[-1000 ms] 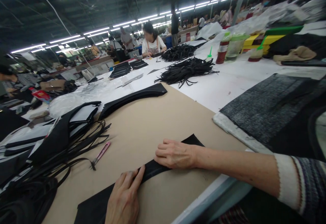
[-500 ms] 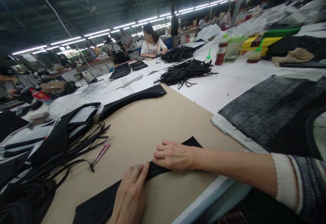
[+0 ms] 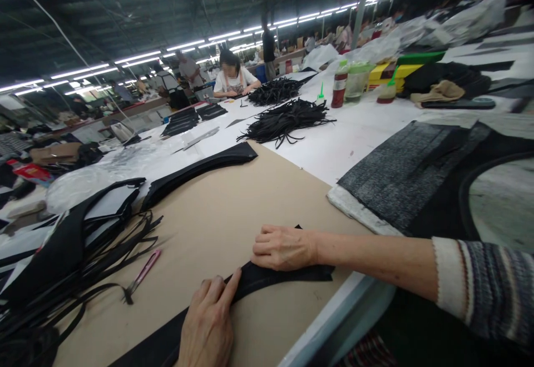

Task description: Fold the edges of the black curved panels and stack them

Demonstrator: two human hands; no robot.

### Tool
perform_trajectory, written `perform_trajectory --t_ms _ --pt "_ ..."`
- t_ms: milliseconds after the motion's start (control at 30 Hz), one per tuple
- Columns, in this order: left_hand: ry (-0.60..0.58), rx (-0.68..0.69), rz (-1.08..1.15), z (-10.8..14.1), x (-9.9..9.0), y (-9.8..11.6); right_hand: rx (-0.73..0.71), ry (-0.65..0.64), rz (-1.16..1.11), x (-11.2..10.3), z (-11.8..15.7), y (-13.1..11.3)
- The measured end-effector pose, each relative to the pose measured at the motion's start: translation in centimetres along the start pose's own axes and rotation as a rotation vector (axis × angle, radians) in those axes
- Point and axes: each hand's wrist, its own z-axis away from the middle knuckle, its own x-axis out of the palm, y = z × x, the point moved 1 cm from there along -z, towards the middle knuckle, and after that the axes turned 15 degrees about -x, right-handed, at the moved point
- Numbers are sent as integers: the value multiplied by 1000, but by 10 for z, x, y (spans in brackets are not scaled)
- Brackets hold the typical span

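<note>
A long, curved black piece of leather-like material (image 3: pixel 267 281) lies across the beige board in front of me. My left hand (image 3: pixel 211 320) rests on it with fingers stretched out, the index fingertip at its upper edge. Further right, my right hand (image 3: pixel 283 248) is closed over the same piece, its fingers curled and pressed together on the upper edge. The fingertips are partly hidden. A narrow corner of the piece sticks up behind the right hand, and its right end lies flat below the wrist.
A pink-handled tool (image 3: pixel 146 267) lies left on the beige board (image 3: pixel 217 211), near black strips and stacked black panels (image 3: pixel 62 250). Behind are curved pieces (image 3: pixel 200 169) and strip bundles (image 3: pixel 287 119). Grey-black fabric (image 3: pixel 400 172) and bottles (image 3: pixel 340 83) are right. A co-worker (image 3: pixel 236 78) sits beyond.
The view has shifted, moving the background left. My right hand has slid a little along the piece, whose right end now shows more below the wrist. My left hand stays on it.
</note>
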Motion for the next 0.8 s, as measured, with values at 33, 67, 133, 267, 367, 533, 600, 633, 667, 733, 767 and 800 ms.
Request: perform_trajectory --t_ms 33,67,133,267,367,533,600,633,667,733,767,800 --pt "-5 0 -12 -1 0 1 7 -7 3 -1 2 -1" --pt "-8 0 -24 -2 1 3 14 -14 3 -1 3 -2" --pt "-11 4 -51 -3 1 5 29 -22 -6 -3 4 -3" --pt "-33 9 -103 -6 -3 9 55 -27 -45 -5 5 -6" --pt "-73 -8 -112 -12 -10 13 78 -27 -55 -5 5 -7" --pt "-109 -39 68 -26 -15 33 89 -19 -42 -1 6 -8" --pt "-84 -28 192 -29 -9 42 89 -21 -47 1 7 -8" --pt "-58 -26 237 -30 -5 45 87 -19 -43 1 7 -8" --pt "-28 -25 266 -30 -1 47 83 -16 -35 1 8 -7" --pt "16 -37 291 -29 6 48 81 -11 -10 0 12 -6" --pt "23 -48 292 -29 8 48 82 -15 -1 -2 14 -5" --pt "21 -58 287 -28 9 47 85 -24 3 -3 16 -4"
